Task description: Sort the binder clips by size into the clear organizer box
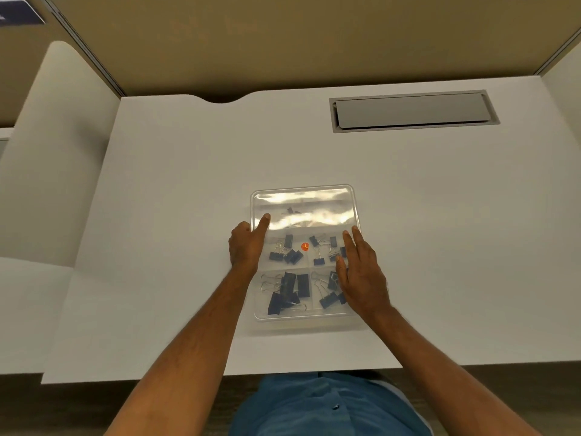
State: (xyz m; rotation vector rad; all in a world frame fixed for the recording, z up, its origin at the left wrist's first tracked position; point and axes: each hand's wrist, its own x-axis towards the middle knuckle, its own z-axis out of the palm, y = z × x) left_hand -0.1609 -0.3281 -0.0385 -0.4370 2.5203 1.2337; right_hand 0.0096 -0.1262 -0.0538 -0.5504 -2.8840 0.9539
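Head view looks down on a white desk, and the clear organizer box sits a little right of the middle, nearer the front edge than the back. Its lid is down, glare washing over the far section. Through the plastic, dark blue binder clips lie grouped by compartment: smaller ones in the two middle cells, the largest clips in the near-left cell, middling ones in the near-right. One lone clip shows faintly in the far section. An orange dot sits at the lid's centre.

Left hand rests at the box's left edge, forefinger stretched straight onto the lid, the other fingers folded down along the side. Right hand lies flat on the lid's right side, fingers straight and close together, pressing down.

Towards the back right corner, a grey flap is set flush into the desk. A tan partition stands behind the back edge.
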